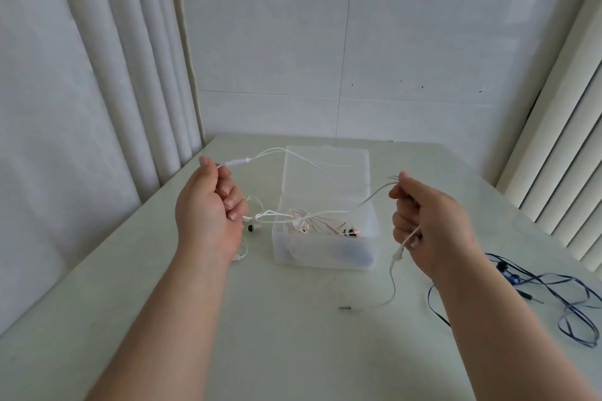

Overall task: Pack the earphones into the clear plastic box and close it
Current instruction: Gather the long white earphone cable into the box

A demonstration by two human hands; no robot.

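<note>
The left hand (208,202) and right hand (423,221) each pinch the white earphones (239,162), cord strung left to right at frame centre. The open clear plastic box (325,254) sits between them, beneath the cord

Blue earphones (505,273) run off the right edge; a dark shape (355,252) inside the box (312,255) is indistinct.

Bare forearms lead to the left hand (208,208) and right hand (430,221), nails short.
</note>
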